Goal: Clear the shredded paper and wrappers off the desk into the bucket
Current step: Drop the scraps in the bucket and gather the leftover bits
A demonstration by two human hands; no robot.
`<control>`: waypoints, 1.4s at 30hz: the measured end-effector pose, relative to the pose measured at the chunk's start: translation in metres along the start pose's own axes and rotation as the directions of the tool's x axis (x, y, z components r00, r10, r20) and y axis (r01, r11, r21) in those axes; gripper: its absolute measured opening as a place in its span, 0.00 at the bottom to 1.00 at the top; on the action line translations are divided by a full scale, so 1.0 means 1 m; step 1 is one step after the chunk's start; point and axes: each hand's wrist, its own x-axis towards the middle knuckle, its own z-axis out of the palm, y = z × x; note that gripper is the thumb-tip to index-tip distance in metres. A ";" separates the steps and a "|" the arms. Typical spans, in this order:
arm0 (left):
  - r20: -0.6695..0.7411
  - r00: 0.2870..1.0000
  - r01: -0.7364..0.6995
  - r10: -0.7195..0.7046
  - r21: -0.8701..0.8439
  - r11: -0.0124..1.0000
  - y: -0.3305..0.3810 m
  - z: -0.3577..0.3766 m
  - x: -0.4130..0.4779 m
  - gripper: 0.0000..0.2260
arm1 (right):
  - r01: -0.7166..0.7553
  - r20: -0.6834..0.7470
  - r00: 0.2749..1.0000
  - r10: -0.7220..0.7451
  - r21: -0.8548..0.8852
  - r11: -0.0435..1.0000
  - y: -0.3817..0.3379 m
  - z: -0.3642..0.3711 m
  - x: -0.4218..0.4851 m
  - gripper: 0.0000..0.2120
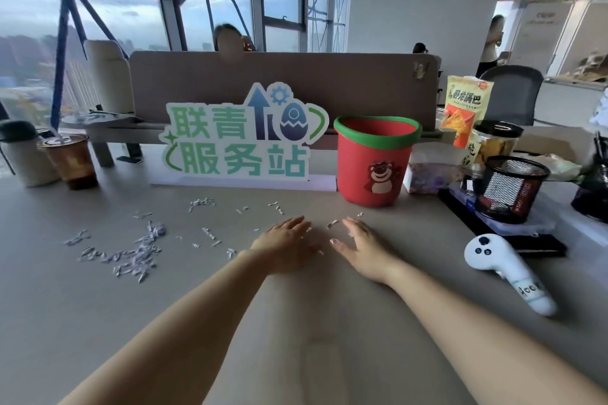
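White shredded paper (138,250) lies scattered over the left and middle of the beige desk (296,322), thickest at the left. A few scraps (332,223) sit between my hands. My left hand (286,248) lies flat on the desk, palm down, fingers apart. My right hand (362,248) lies flat beside it, a small gap between them. Neither holds anything. The red bucket (375,161) with a green rim and a bear picture stands upright just beyond my right hand.
A green-lettered sign (243,138) stands at the back. An iced drink cup (70,161) is at far left. On the right are a black mesh pen holder (513,187), snack bags (467,108), a jar and a white controller (506,270).
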 end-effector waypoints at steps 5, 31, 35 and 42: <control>-0.011 1.000 0.018 -0.018 0.014 1.000 0.011 0.011 0.006 0.32 | -0.096 0.021 0.995 0.102 -0.192 0.977 0.017 0.002 0.017 0.40; -0.131 0.963 0.249 -0.237 0.083 0.965 -0.087 -0.011 -0.081 0.22 | 0.206 0.199 0.964 -0.175 -0.148 0.967 -0.100 0.063 0.040 0.28; -0.154 0.946 0.296 -0.284 0.063 0.953 -0.105 -0.015 -0.109 0.22 | 0.241 0.231 0.951 -0.205 -0.140 0.960 -0.113 0.078 0.045 0.29; -0.213 0.860 0.481 -0.463 0.039 0.876 -0.152 -0.020 -0.132 0.29 | 0.096 0.092 0.993 -0.074 -0.270 0.958 -0.110 0.083 0.073 0.36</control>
